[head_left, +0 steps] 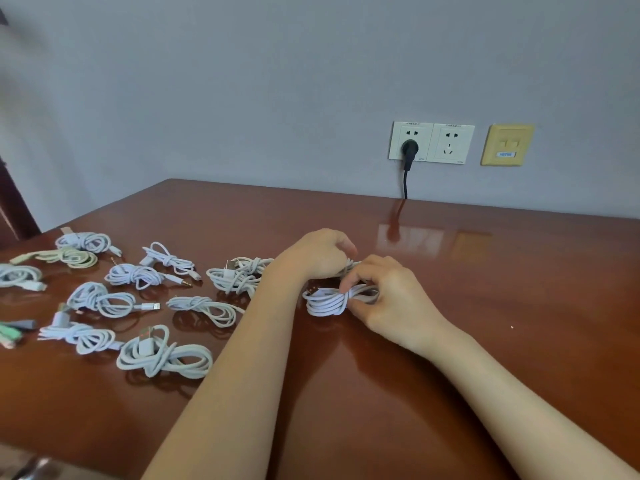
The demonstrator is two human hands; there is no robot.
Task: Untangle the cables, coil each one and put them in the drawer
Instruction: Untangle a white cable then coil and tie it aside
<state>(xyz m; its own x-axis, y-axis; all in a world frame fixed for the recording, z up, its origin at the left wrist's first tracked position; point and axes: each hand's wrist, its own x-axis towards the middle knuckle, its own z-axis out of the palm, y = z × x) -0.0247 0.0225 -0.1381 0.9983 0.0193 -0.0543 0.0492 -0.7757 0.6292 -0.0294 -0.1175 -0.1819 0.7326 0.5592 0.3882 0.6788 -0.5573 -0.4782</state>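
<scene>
Both hands meet over one white cable [323, 303] near the middle of the brown table [450, 358], close together and both closed on it. The cable is gathered into a small bundle of loops that lies on the table just in front of the fingers. The right hand [391, 299] pinches the bundle at its middle between thumb and fingertips, so the loops spread out to its left. The left hand [317, 254] sits just behind, knuckles up, with its fingers curled over a strand at the far side of the same cable; how that strand runs under the palm I cannot tell. To the left, spread over the table and apart from one another, lie the coils [162, 355], each white and knotted round its own waist, with plugs sticking out of some. A pale green coil [69, 256] lies among them near the far left edge. On the wall behind the table are a double socket [450, 143] with a black plug [410, 148] in its left half, and a yellow plate [507, 145] beside it.
</scene>
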